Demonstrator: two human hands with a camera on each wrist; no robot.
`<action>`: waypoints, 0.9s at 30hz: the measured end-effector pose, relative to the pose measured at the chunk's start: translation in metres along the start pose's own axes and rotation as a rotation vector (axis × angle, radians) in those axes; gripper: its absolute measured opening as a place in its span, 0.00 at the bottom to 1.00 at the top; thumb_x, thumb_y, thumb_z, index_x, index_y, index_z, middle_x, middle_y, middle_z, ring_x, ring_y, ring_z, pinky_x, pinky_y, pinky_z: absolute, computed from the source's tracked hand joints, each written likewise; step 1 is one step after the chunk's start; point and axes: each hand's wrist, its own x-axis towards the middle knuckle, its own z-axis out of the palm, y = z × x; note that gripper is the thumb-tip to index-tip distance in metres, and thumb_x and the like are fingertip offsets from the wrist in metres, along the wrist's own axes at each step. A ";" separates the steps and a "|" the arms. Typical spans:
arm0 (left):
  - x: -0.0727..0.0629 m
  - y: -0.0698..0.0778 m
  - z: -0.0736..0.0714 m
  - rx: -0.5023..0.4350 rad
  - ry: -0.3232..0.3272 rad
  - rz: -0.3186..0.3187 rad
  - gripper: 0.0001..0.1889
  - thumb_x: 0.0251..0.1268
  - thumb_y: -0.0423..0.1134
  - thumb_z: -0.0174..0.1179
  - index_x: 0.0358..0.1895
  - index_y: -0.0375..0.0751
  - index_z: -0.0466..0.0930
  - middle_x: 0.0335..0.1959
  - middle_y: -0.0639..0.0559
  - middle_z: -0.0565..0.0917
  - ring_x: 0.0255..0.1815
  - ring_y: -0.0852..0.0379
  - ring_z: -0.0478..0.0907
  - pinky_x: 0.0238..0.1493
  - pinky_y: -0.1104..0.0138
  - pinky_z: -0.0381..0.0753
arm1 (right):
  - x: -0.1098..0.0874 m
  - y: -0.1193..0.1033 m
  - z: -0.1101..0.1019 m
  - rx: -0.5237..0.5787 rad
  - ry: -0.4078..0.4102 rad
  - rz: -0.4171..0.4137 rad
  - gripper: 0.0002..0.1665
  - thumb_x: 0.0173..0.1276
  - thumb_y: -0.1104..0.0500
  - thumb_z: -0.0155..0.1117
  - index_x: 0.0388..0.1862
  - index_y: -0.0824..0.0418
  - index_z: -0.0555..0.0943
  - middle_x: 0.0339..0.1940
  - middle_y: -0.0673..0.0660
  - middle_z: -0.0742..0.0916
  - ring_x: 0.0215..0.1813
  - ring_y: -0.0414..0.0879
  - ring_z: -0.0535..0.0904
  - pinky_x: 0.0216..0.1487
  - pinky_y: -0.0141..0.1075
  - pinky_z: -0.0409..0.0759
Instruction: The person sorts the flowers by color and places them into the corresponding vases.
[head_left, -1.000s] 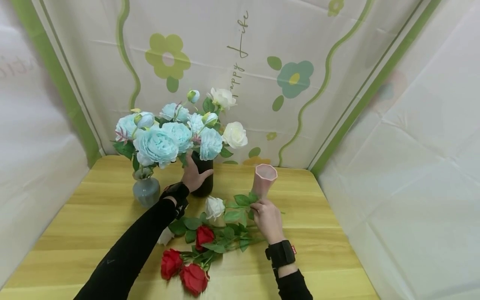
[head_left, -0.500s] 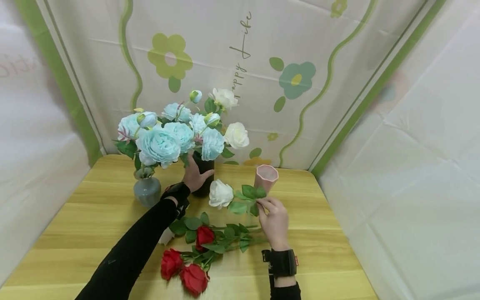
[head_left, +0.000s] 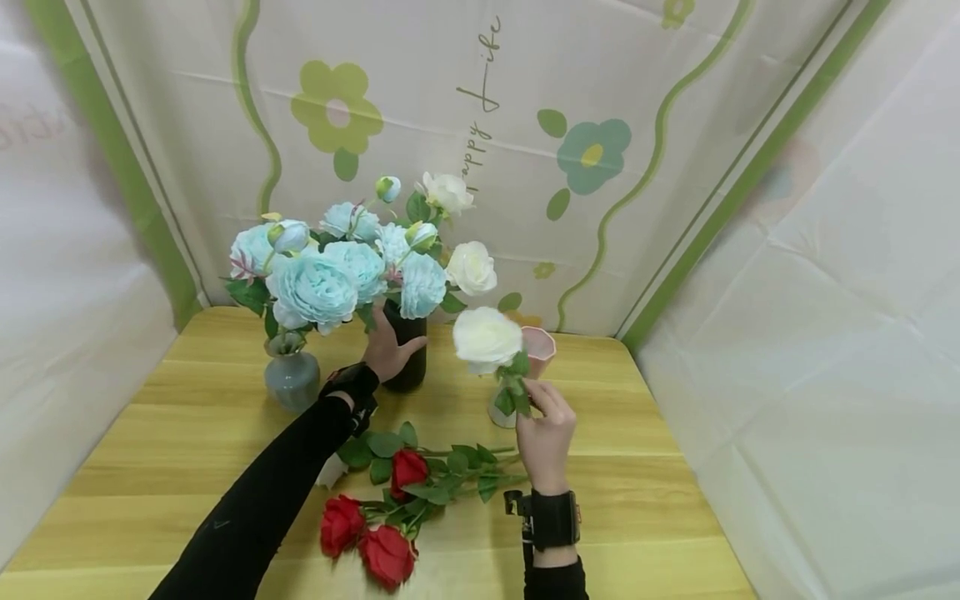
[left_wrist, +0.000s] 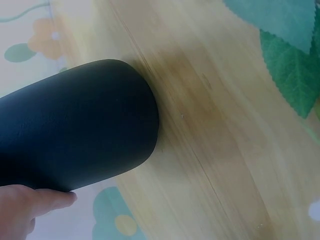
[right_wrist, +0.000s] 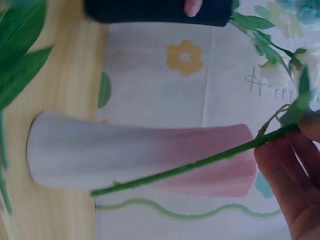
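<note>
White rose [head_left: 487, 335] was raised off the table [head_left: 622, 425], its stem [right_wrist: 190, 167] pinched by leaves between closed fingertips of the right hand [head_left: 547, 425]. On my right-wrist feed the stem slanted across the pink-and-white vase [right_wrist: 110, 152], outside it; I couldn't tell whether they touched. The left hand [head_left: 385, 348] gripped the black vase [head_left: 411, 372], thumb laid over its front; I couldn't see how far the other fingers wrapped. Leftward I noted a grey vase [head_left: 292, 382] with pale-blue flowers [head_left: 318, 287] above. Nearer the person, three red roses [head_left: 388, 557] lay with their leaves. A printed cloth [head_left: 450, 50] hung behind.
</note>
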 end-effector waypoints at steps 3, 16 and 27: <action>-0.001 0.010 -0.004 0.036 -0.017 -0.034 0.55 0.65 0.38 0.68 0.74 0.23 0.29 0.75 0.23 0.40 0.73 0.28 0.49 0.67 0.40 0.59 | 0.004 -0.003 0.004 0.055 0.054 0.037 0.11 0.57 0.73 0.74 0.40 0.69 0.86 0.35 0.60 0.88 0.35 0.51 0.87 0.37 0.34 0.85; 0.006 -0.029 0.010 -0.060 0.013 0.042 0.60 0.64 0.55 0.66 0.77 0.38 0.23 0.79 0.38 0.33 0.78 0.38 0.39 0.73 0.46 0.50 | -0.065 0.117 0.063 0.455 0.131 0.341 0.28 0.72 0.65 0.64 0.69 0.57 0.71 0.57 0.59 0.80 0.54 0.55 0.79 0.49 0.44 0.82; 0.006 -0.029 0.010 -0.087 0.037 0.106 0.59 0.65 0.52 0.67 0.77 0.35 0.26 0.78 0.35 0.35 0.77 0.36 0.41 0.72 0.42 0.50 | 0.014 0.010 0.052 0.777 0.347 0.459 0.23 0.68 0.64 0.68 0.61 0.64 0.76 0.51 0.65 0.83 0.50 0.55 0.82 0.52 0.43 0.81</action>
